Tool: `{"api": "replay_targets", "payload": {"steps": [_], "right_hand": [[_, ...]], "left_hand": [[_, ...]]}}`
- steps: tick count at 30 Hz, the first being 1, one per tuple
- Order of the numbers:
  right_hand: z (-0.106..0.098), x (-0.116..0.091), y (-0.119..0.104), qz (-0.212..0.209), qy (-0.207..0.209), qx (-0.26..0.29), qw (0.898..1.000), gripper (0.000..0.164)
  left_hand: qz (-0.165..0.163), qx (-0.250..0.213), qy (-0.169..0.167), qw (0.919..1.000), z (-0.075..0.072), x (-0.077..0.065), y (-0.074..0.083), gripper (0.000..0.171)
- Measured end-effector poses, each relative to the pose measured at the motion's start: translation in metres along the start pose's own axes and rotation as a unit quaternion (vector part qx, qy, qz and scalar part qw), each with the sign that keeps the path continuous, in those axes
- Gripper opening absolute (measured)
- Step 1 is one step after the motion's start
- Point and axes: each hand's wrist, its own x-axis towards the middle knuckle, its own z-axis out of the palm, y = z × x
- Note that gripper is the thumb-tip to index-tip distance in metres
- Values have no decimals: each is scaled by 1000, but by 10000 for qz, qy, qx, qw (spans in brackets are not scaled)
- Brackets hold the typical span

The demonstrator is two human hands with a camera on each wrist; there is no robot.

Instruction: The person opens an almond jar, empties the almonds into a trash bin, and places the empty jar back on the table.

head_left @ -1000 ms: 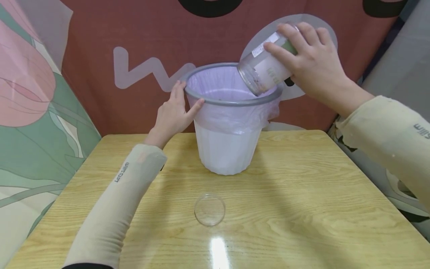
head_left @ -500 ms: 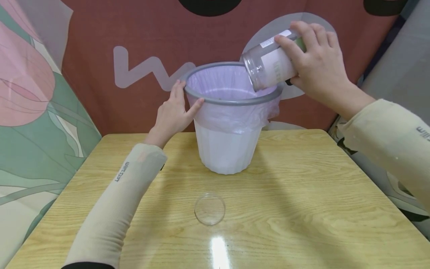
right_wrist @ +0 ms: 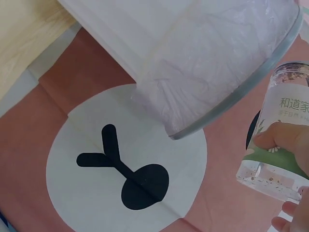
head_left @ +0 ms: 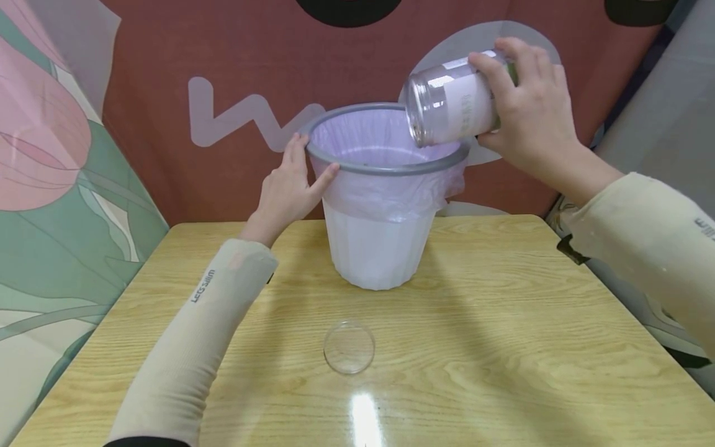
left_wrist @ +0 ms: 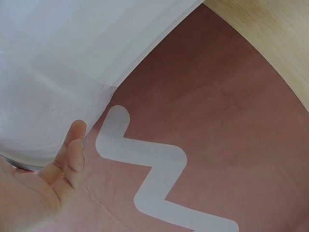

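Observation:
My left hand (head_left: 285,189) rests against the left side of a white trash can (head_left: 380,248), its thumb and fingers spread along the grey rim. In the left wrist view, fingers (left_wrist: 72,157) lie against the can's outside. My right hand (head_left: 530,112) grips a clear jar (head_left: 455,102) with a white and green label around its base end. The uncapped jar lies nearly on its side, mouth to the left and slightly down, over the can's right rim. Small dark specks cling inside the jar (right_wrist: 275,135) in the right wrist view.
A pale purple bag (head_left: 385,195) lines the can and folds over its rim. On the wooden table (head_left: 503,323), a clear round lid (head_left: 349,347) lies in front of the can. A reddish printed cloth (head_left: 223,56) hangs close behind.
My right hand has moved slightly right and turned the jar from steeply mouth-down to nearly horizontal. The left hand, the trash can and the lid have stayed in place.

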Motion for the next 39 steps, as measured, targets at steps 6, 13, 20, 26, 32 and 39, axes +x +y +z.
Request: {"api": "replay_targets", "payload": {"steps": [6,13,20,26,32,39], "right_hand": [[-2,-3,1,326,149,250,9990,85],[-4,-8,1,861,128,590,9945,85],[-6,-14,-1,1488,-21,1040,9834,87],[-6,-17,-4,1867,-77,1421,9721,90],[-5,-21,-5,1974,-40,1763,9643,91],[-5,-29,-5,2206,11,2079,9530,92]], "left_hand": [[7,11,20,10000,-1,-1,-1,84],[33,-6,43,10000,0,0,-1,83],[17,10,11,10000,0,0,-1,84],[18,-7,33,10000,-1,-1,-2,83],[19,-20,25,10000,-1,-1,-2,83],[28,-7,49,10000,-2,-1,-2,83]]}}
